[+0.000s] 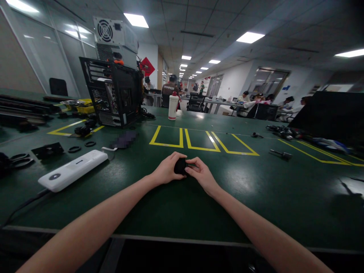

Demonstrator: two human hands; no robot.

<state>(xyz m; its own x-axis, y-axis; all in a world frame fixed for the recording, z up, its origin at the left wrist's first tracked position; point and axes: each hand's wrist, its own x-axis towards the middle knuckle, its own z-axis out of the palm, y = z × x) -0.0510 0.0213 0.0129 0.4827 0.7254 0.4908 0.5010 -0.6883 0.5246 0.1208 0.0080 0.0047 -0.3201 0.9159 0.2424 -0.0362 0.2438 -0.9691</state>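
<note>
Between my two hands is a small, dark, rounded object (180, 167), just above or on the green table (159, 204); its exact kind I cannot make out. My left hand (167, 168) curls round its left side, thumb below and fingers above. On its right side, the thumb and fingertips of my right hand (201, 174) pinch the edge. Both forearms reach in from the bottom of the view. Just beyond the hands, yellow tape outlines (166, 145) mark the table top.
On the left lie a white power strip-like device (74, 170) with a cable, black rings (74, 149) and a black plate (47, 151). An open computer case (113, 94) and a white bottle (173, 107) stand behind. Cables and a dark metal-ended part (281, 154) lie right.
</note>
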